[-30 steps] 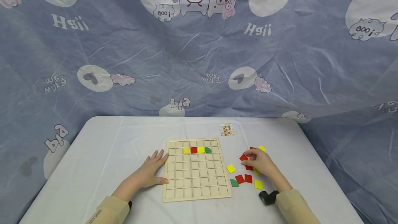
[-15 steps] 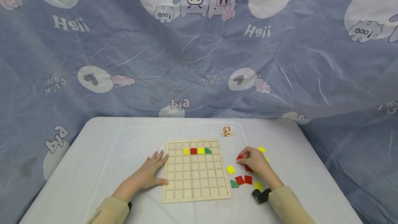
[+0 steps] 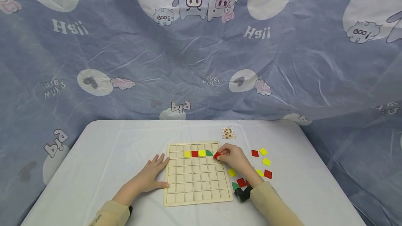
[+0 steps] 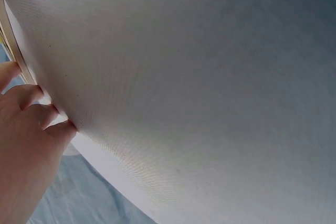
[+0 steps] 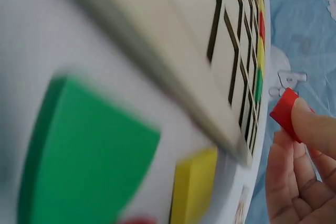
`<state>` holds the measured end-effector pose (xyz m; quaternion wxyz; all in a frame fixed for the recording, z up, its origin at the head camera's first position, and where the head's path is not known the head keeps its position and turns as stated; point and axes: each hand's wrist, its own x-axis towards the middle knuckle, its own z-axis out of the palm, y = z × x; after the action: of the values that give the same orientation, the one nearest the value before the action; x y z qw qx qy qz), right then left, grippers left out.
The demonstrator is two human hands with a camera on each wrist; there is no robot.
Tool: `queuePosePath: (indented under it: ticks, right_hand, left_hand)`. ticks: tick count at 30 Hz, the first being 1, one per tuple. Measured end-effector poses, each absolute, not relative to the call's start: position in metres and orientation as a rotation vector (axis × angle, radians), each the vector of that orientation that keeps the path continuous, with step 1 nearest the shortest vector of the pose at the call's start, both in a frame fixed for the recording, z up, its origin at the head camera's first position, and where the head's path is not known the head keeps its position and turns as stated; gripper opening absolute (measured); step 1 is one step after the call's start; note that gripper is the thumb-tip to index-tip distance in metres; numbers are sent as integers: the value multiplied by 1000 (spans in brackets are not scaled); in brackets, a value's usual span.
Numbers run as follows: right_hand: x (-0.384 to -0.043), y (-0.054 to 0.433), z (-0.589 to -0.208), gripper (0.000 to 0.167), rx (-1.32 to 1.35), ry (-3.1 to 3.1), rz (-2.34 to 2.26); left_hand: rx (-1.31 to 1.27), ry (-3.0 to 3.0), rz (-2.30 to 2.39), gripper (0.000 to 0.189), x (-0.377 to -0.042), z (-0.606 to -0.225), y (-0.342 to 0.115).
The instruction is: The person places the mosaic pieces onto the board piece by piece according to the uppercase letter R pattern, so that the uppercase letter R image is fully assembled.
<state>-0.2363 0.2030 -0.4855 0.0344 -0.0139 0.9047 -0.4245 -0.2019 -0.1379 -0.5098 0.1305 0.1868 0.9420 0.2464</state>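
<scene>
Red tile [image 3: 216,156] hangs over the board [image 3: 198,177] near its 1 o'clock corner, pinched between thumb and fingertip of the right hand [image 3: 233,158]; the right wrist view shows it tilted, a corner upward, apparently apart from the board, with the other fingers curled below it; the left hand [image 3: 151,175] lies at the board's 9 o'clock edge, fingers spread and fairly straight, thumb and fingertips touching the rim, seemingly to steady it. In the second row from the 12 o'clock edge sit, reading from 9 towards 3 o'clock, a yellow tile [image 3: 187,154], a second red tile [image 3: 194,153], another yellow tile [image 3: 202,153] and a green quarter-round [image 3: 209,153]; the held piece is just beside that green one, on its 3 o'clock side, so the step in hand looks like filling the row's end cell; the next move, I judge, calls for squaring the tile to the grooves, levelling it and lowering it without nudging its green neighbour. At 1 o'clock beyond the board lies a card [image 3: 227,133], perhaps the pattern to match, its coloured grid too small to read; loose tiles [image 3: 268,174] lie scattered at 2 to 4 o'clock, some partly hidden, presumably stock for other cells.
</scene>
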Motion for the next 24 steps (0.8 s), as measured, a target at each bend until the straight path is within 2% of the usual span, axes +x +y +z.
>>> queuePosePath:
  ticks: [9,24]
  right_hand:
    - [-240,183,-488,6,-180,2770,-1207]
    - [-240,176,-486,4,-257,2837,-1071]
  left_hand:
    - [548,2726,726,103,-202,-514,-139]
    - [556,2727,718,102,-203,-510,-138]
